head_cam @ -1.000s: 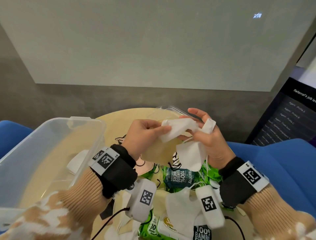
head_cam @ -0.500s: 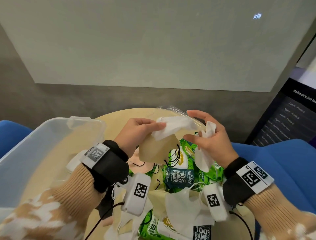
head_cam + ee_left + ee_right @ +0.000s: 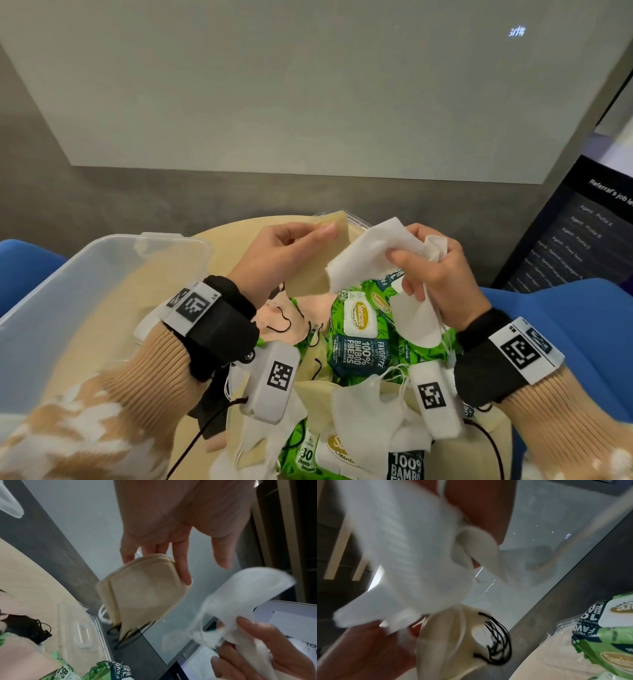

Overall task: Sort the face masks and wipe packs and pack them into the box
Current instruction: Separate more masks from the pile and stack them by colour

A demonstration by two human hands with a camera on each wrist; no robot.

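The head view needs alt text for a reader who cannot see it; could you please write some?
Above a round table, the left hand holds a beige face mask and the right hand grips white face masks. Below them lie green wipe packs and more masks, with a clear plastic box on the left.

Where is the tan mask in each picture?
Head: the tan mask is upper middle, held up by the left hand.
Left wrist: middle, under the fingers.
Right wrist: bottom middle, black loops hanging.
Shared landmark: the green wipe pack.
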